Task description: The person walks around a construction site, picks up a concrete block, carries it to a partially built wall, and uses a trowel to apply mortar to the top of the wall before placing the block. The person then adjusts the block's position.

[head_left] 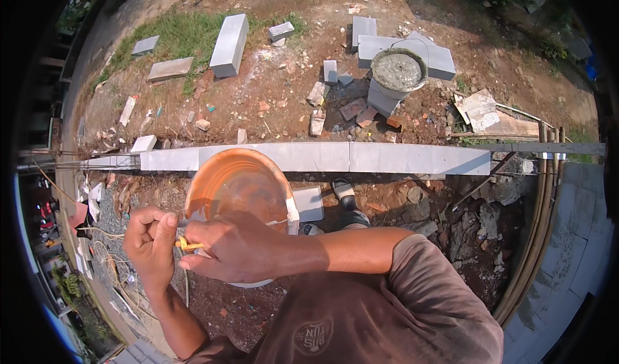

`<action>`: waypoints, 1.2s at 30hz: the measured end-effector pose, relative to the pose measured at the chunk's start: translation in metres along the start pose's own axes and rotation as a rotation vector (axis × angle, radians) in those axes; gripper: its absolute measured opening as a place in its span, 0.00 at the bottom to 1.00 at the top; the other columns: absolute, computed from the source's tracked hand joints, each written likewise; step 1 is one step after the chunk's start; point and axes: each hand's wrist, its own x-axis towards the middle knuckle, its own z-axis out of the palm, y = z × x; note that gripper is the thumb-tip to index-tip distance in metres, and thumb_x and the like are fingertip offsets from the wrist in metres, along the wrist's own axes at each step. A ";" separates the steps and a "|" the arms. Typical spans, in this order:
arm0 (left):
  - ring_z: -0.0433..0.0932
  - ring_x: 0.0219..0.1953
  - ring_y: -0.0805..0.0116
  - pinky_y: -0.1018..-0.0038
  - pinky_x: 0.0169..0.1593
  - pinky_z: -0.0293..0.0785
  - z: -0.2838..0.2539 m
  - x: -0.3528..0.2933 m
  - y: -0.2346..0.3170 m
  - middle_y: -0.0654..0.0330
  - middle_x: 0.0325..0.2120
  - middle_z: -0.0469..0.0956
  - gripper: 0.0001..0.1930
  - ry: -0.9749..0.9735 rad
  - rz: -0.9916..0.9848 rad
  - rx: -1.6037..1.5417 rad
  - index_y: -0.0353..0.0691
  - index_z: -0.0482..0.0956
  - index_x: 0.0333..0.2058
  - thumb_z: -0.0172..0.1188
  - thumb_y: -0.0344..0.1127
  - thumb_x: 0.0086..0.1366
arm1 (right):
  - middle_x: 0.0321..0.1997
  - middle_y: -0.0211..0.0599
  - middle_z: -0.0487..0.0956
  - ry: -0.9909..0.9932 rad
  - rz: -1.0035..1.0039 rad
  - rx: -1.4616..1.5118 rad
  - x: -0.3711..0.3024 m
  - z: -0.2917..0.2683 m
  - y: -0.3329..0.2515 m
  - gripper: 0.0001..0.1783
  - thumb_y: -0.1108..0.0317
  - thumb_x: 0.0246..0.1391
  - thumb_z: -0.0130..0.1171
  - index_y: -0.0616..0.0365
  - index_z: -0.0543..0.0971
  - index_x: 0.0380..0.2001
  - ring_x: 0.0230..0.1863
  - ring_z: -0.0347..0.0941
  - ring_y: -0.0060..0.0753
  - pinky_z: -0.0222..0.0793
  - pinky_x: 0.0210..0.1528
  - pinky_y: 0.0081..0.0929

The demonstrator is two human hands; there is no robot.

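Both of my hands are close together over the near left side of an orange bucket point(281, 170). My right hand point(238, 245) is closed around a small yellow object point(188, 243) that pokes out past its fingers; its kind is hard to make out. My left hand point(149, 238) faces it, thumb and fingers pinched at a short greyish piece that reaches toward the right hand. What that piece is, I cannot tell. Reddish-brown contents show inside the bucket, partly covered by my right hand.
Beyond the bucket runs a low wall of light grey blocks point(412, 158). Past it, a pail of wet mortar point(399, 70) stands on blocks, near a tall grey block point(229, 45) and rubble. Bamboo poles point(538, 228) line the right; cords point(119, 261) lie left.
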 end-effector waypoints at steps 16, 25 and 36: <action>0.75 0.37 0.69 0.74 0.38 0.72 0.160 0.055 -0.078 0.56 0.38 0.74 0.18 0.527 -0.664 -0.626 0.31 0.68 0.47 0.48 0.40 0.66 | 0.16 0.45 0.70 0.263 0.204 0.164 0.094 -0.085 0.036 0.16 0.61 0.53 0.52 0.66 0.70 0.25 0.20 0.69 0.35 0.63 0.26 0.35; 0.75 0.29 0.74 0.79 0.29 0.72 0.198 0.166 -0.148 0.60 0.30 0.75 0.13 0.040 -0.681 -0.708 0.33 0.71 0.43 0.49 0.35 0.64 | 0.17 0.31 0.70 0.606 0.259 0.303 0.118 -0.146 0.104 0.15 0.62 0.53 0.54 0.66 0.72 0.25 0.22 0.64 0.18 0.61 0.24 0.25; 0.67 0.15 0.83 0.85 0.17 0.63 0.280 0.217 -0.168 0.71 0.18 0.71 0.05 -0.140 -0.623 -0.323 0.41 0.75 0.35 0.54 0.30 0.59 | 0.14 0.26 0.64 0.944 0.307 0.242 0.091 -0.210 0.197 0.16 0.63 0.53 0.54 0.64 0.70 0.19 0.20 0.58 0.14 0.57 0.21 0.23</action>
